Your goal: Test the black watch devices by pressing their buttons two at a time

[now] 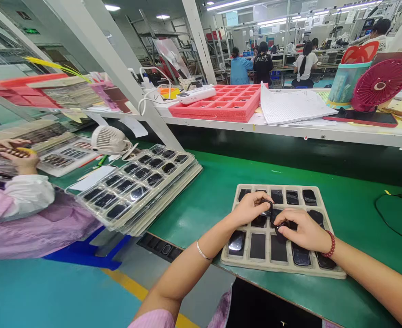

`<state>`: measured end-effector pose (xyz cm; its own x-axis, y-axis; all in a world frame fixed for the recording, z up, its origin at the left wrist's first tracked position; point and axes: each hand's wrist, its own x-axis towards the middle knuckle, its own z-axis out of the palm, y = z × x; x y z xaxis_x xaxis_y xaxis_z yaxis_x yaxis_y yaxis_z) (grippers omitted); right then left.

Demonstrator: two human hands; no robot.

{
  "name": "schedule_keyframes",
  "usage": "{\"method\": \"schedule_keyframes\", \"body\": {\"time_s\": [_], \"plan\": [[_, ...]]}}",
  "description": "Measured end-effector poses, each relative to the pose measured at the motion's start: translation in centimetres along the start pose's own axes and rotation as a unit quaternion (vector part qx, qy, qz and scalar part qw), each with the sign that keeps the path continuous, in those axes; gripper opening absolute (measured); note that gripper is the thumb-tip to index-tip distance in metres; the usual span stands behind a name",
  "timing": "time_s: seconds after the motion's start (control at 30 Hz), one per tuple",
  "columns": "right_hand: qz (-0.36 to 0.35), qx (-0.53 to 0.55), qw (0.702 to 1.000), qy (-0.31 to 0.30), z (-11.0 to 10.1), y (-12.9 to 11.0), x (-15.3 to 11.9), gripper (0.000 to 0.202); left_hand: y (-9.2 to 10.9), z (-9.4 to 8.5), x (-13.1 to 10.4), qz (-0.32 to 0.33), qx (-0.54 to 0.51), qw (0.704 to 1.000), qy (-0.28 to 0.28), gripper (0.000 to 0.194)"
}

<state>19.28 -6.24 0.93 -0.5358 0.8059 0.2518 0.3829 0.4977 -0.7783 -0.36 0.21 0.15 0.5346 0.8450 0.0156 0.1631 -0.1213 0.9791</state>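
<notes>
Left hand [250, 208] pinches a small glossy black piece [267, 212]; right hand [303, 230], just beside, pinches a dark rounded piece [281, 228]. Edge-only contact, low over the beige moulded tray [250, 263] beneath, is advisable.

Factory workshop with manual work stations. A green desk [194, 218] crosses the centre, bearing a moulded tray [282, 269] of dark pieces [301, 255] at lower right and a stack [153, 193] of similar trays left of centre. Left edge: a person [47, 228] at an adjoining station. Upper right: further workers [262, 64] under strip lights [272, 21]. Upper centre: metal racks [153, 33]. Lower left: blue floor [50, 296] with a yellow line [129, 284].
</notes>
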Motion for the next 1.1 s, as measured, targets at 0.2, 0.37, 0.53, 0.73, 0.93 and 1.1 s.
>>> {"method": "schedule_keyframes", "body": {"time_s": [0.2, 0.37, 0.53, 0.73, 0.93, 1.1], "plan": [[-0.039, -0.026, 0.999, -0.011, 0.5, 0.0, 0.0, 0.013, -0.2, 0.1, 0.0, -0.006, -0.003, 1.000, -0.005, 0.018], [0.039, -0.040, 0.998, 0.032, 0.4, 0.3, 0.3, 0.012, 0.5, 0.2, -0.3, -0.026, -0.037, 0.997, -0.057, 0.021], [0.045, -0.053, 0.997, 0.037, 0.4, 0.2, 0.4, 0.016, 0.5, 0.4, -0.7, -0.002, -0.053, 0.993, -0.101, 0.024], [0.049, -0.068, 0.995, 0.047, 0.6, 0.1, 0.5, 0.023, 0.5, 0.9, -1.0, 0.041, -0.019, 0.993, -0.105, 0.023], [0.047, -0.057, 0.997, 0.036, 0.4, -0.2, 0.5, 0.017, 0.7, 0.9, -1.2, 0.061, 0.016, 0.993, -0.096, 0.021], [0.057, -0.069, 0.995, 0.037, 0.6, -0.1, 0.5, 0.019, 0.9, 0.9, -1.3, 0.069, 0.038, 0.993, -0.091, 0.018]]}}
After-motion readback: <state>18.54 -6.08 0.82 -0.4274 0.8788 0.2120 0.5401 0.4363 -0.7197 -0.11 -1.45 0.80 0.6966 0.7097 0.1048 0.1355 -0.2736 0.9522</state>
